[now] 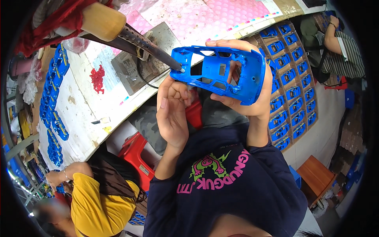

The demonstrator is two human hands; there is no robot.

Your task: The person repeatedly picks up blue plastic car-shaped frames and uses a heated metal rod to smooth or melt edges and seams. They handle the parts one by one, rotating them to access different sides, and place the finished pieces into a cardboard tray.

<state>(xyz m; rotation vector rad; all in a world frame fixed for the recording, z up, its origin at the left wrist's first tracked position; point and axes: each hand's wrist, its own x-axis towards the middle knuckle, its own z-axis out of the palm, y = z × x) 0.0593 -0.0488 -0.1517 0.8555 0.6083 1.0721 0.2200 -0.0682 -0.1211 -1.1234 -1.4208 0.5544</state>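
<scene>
Upside down, with its hollow inside up, a blue plastic toy car body shell (205,65) is held above the table's edge. My right hand (260,85) is closed round its right end, fingers along the far side and thumb on the near side. My left hand (173,108) has its fingers curled against the near left corner of the shell. A soldering iron (154,49) with a wooden handle slants down from the upper left. Its tip meets the inside of the shell's left end, close to my left fingers.
Small red parts (97,79) lie on the white table (87,114) beside a metal plate (136,59). Blue shells (53,98) line the table's left; several more fill a cardboard tray (290,83) at right. A co-worker in yellow (96,197) sits at lower left, near a red stool (136,158).
</scene>
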